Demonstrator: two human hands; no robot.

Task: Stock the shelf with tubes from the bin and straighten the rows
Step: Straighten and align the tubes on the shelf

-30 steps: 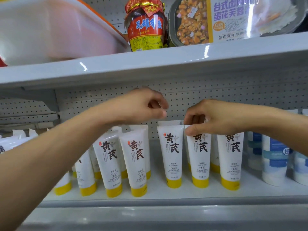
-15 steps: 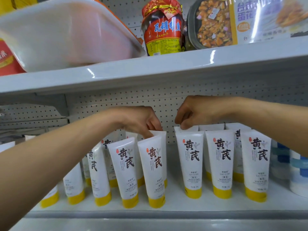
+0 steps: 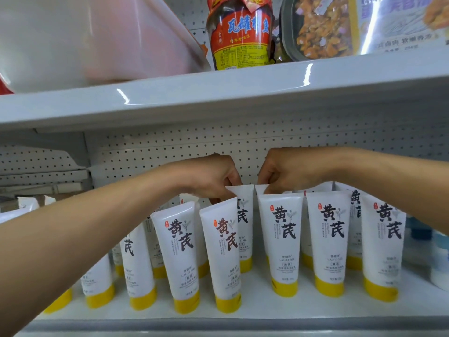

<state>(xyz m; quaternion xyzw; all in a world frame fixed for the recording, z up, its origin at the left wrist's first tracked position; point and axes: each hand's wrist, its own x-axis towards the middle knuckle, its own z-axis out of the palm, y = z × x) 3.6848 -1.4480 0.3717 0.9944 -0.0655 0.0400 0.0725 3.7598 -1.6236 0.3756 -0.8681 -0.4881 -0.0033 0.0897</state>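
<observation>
White tubes with yellow caps stand cap-down in rows on the grey shelf [image 3: 255, 310]. My left hand [image 3: 209, 177] pinches the top edge of a second-row tube [image 3: 244, 215] behind the tilted front tube [image 3: 224, 254]. My right hand [image 3: 289, 170] pinches the top of another second-row tube [image 3: 262, 189] just behind the upright front tube [image 3: 283, 239]. The two held tubes stand side by side, nearly touching. The front tubes on the left lean to the left; those on the right stand straighter.
A white plastic bin [image 3: 92, 37] sits on the upper shelf [image 3: 218, 93], beside a red-labelled jar [image 3: 240, 32] and a boxed meal [image 3: 340, 25]. Blue-and-white tubes [image 3: 437, 259] stand at the far right. A pegboard wall [image 3: 218, 147] backs the shelf.
Both hands have dropped and come together onto the tops of two second-row tubes in the middle. The view has shifted left and closer to the shelf.
</observation>
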